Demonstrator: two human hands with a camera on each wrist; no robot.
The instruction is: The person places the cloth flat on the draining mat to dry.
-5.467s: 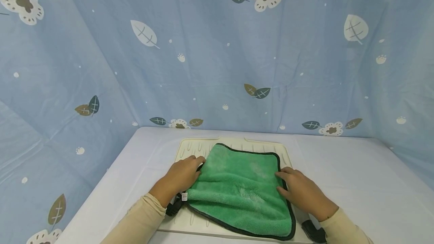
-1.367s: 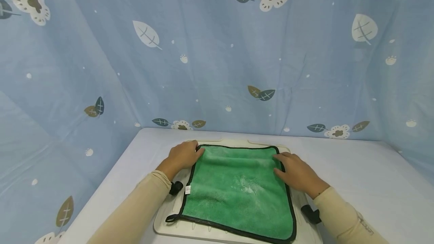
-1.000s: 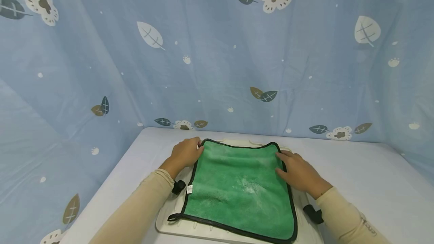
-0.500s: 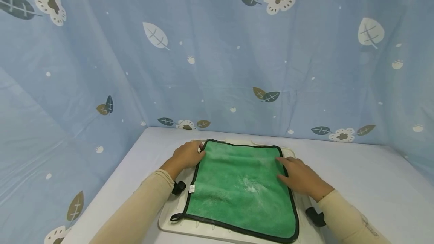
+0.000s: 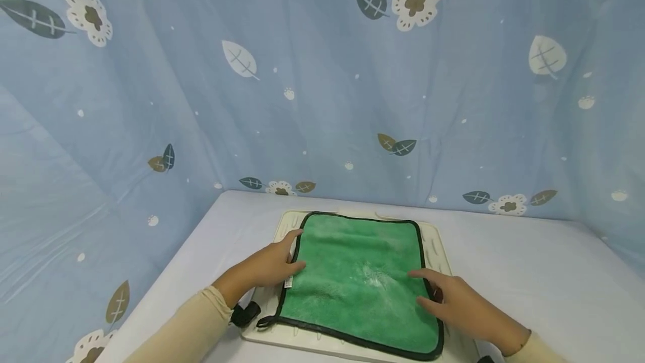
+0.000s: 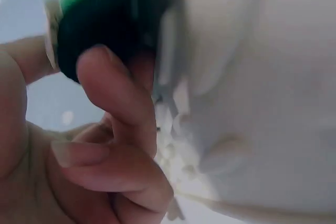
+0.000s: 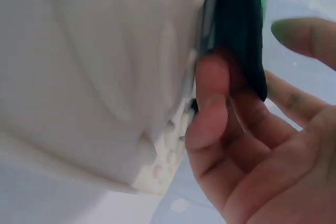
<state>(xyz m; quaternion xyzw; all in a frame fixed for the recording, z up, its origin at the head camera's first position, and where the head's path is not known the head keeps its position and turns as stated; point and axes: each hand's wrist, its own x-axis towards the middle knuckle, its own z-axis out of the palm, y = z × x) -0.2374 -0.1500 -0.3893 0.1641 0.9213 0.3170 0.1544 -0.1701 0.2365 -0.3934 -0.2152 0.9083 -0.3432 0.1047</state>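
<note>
A green plush towel (image 5: 360, 268) with black trim lies over a cream ridged tray (image 5: 448, 254), its surface slightly wrinkled and its nap ruffled pale near the middle. At the towel's left side, my left hand (image 5: 269, 265) pinches the edge by the white tag; the left wrist view shows bent fingers (image 6: 107, 77) beneath the black hem (image 6: 100, 30). Along the opposite edge is my right hand (image 5: 461, 304), its thumb and index finger above the green face. In the right wrist view, curled fingertips (image 7: 212, 74) touch the hem's underside, while the thumb (image 7: 304, 38) stands apart from it.
Beneath the tray is a table covered with white cloth (image 5: 514, 256). A blue curtain (image 5: 322, 88) with flowers and leaves rises behind the table and along its sides. The towel's black hanging loop (image 5: 267, 321) sticks out at the front left corner.
Over several seconds the towel has been spread flatter and squarer on the tray. In the last half second both hands have slid from its far corners down its sides, nearer me.
</note>
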